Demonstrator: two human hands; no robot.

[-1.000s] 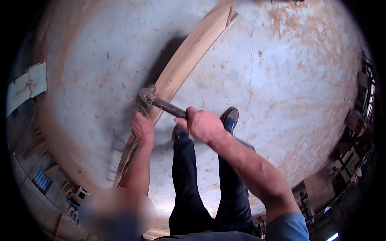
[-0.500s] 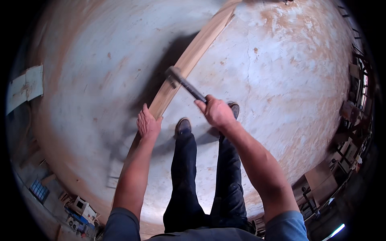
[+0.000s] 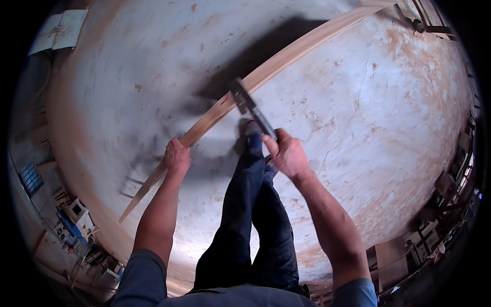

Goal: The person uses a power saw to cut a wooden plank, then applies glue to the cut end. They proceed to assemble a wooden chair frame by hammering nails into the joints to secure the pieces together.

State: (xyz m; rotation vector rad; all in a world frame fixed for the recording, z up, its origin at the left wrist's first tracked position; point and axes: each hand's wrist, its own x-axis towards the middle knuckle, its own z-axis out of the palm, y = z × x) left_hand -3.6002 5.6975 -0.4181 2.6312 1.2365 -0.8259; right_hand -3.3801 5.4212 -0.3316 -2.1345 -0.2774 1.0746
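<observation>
Moved up the board since half a second ago: hammer (image 3: 250, 107) head now further along the board (image 3: 266, 77), sitting on or just over its near edge; cannot tell which, slight blur. Earlier sat lower, closer to the left hand. A second ago was right beside that hand. So working steadily away from the grip point, along the length.

Right hand (image 3: 287, 153): fingers wrapped fully round the hammer handle, closed tight, thumb side up. Handle runs up and left from the fist to the head.

Left hand (image 3: 177, 156): also shifted, now gripping the board edge further from its low end, fingers curled over the top edge, closed on it. Acts as the steadying hold. Well apart from the hammer head, so clear of the strike zone.

Board: long, thin, pale wood, standing on edge or tilted, running from lower left by the floor up to the upper right rim. Casts a dark shadow on the floor (image 3: 358, 128) behind it. Bend in its line is likely the lens, not the wood.

Legs (image 3: 250, 215) in dark trousers between the arms, one shoe just below the hammer, near the board.

Floor: pale concrete, rusty stains. Workshop clutter round the rim, too small to tell.
</observation>
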